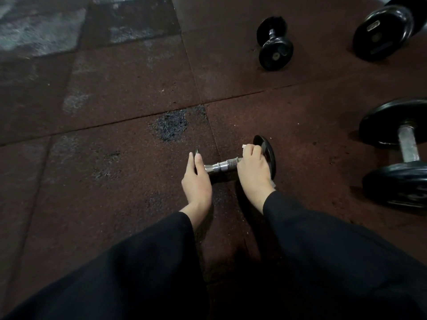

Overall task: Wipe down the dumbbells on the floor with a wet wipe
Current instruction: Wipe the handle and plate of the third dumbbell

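While gripped, dumbbell [221, 166], wipe [244, 146] seemingly.

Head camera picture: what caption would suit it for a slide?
Left hand steadies one plate of a small dumbbell on the rubber gym floor while the right hand presses a wet wipe against the other.

bare mat [104, 158] left, dumbbells [402, 153] crowding the right side

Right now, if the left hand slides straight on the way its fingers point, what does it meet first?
Probably only bare floor mat. The left hand points up the picture, past the dark patch; depth is unclear.
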